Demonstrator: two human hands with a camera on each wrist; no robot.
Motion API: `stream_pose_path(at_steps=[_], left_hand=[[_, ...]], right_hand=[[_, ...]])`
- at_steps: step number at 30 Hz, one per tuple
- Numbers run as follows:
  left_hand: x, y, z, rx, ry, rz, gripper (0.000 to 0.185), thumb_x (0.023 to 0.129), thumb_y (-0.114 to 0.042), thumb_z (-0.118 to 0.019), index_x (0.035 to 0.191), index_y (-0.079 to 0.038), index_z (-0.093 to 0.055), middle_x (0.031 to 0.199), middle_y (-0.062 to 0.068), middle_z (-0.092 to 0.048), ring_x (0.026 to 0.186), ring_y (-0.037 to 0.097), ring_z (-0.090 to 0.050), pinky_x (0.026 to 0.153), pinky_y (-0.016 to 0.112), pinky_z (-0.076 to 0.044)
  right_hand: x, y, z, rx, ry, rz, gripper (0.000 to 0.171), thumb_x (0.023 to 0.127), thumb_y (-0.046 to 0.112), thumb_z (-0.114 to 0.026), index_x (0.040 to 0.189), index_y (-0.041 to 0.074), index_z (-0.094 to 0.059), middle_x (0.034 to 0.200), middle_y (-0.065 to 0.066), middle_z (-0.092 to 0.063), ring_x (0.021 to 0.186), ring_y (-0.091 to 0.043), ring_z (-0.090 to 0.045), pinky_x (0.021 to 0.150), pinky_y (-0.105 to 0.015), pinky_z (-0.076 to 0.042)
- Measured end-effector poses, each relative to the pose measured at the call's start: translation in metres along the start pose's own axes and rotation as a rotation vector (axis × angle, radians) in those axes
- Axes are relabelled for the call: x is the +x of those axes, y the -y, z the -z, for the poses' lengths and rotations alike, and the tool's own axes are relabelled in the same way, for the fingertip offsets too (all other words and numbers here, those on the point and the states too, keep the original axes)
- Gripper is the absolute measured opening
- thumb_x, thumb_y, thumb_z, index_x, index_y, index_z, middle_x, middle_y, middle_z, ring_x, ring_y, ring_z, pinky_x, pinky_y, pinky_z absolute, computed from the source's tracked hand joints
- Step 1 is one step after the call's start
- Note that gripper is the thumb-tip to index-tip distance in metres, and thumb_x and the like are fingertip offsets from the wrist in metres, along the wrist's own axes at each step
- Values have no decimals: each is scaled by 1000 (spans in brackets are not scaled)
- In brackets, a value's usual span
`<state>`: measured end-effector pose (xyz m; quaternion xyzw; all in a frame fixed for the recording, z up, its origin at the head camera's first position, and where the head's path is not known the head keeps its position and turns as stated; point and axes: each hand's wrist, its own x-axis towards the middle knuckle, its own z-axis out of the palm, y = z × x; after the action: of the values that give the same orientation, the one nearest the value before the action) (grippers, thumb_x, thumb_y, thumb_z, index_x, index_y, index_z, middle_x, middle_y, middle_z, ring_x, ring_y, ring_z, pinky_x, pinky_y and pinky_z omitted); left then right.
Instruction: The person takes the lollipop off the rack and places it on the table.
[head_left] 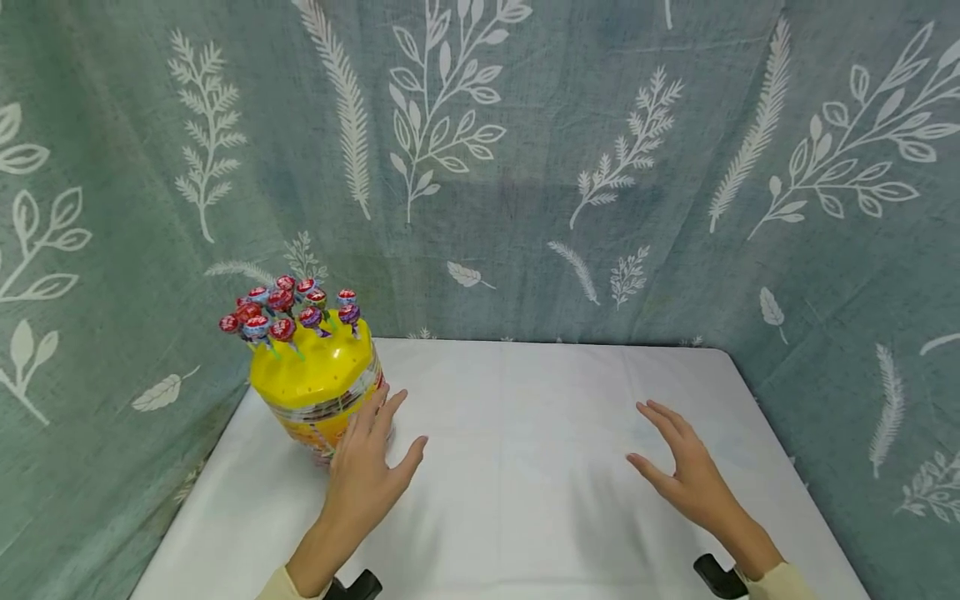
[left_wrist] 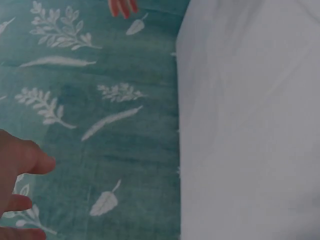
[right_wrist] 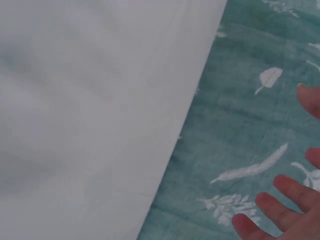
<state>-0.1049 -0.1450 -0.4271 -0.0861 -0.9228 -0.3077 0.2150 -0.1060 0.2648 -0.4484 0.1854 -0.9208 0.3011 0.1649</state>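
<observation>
Nearest the lens, two cream sleeve cuffs and a pair of bare forearms reach out over a white table (head_left: 525, 467). The left hand (head_left: 363, 475) hovers with fingers straight and spread, holding nothing, its fingertips (head_left: 390, 404) at or just short of the lower wall of a yellow lollipop stand (head_left: 315, 379); whether they touch it cannot be told. The stand sits just ahead and to the outer side of that hand, near the table's far left corner. Wrapped lollipops (head_left: 285, 308) in red and purple stick up and lean outward from holes in its domed top.

The right hand (head_left: 686, 471) is likewise spread flat above the cloth, holding nothing, well apart from the stand.

The stand looks like light, rigid plastic with a glossy printed band (head_left: 330, 408) round its waist, likely a little slippery. It reads as top-heavy with loosely seated sticks, so a hold low on the drum, below the band, seems safest, never by the candies.

A teal leaf-print curtain (head_left: 525, 167) hangs behind and on both sides.
</observation>
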Motion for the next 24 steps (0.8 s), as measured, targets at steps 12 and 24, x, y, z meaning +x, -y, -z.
stream_pose_path(at_steps=[12, 24], left_hand=[[3, 24, 51, -136, -209, 24, 59, 73, -10, -80, 127, -8, -55, 127, 10, -52, 116, 28, -49, 93, 55, -42], [12, 70, 77, -181, -402, 125, 60, 74, -6, -77, 131, -9, -55, 129, 8, -51, 117, 14, -44, 88, 15, -35]], right_hand=[[26, 35, -1, 74, 4, 51, 66, 78, 11, -76, 137, 15, -47, 131, -4, -51, 113, -21, -50, 78, -45, -50], [57, 61, -7, 192, 48, 141, 58, 83, 15, -72, 136, 14, -48, 129, 1, -52, 112, -23, -52, 80, -41, -51]])
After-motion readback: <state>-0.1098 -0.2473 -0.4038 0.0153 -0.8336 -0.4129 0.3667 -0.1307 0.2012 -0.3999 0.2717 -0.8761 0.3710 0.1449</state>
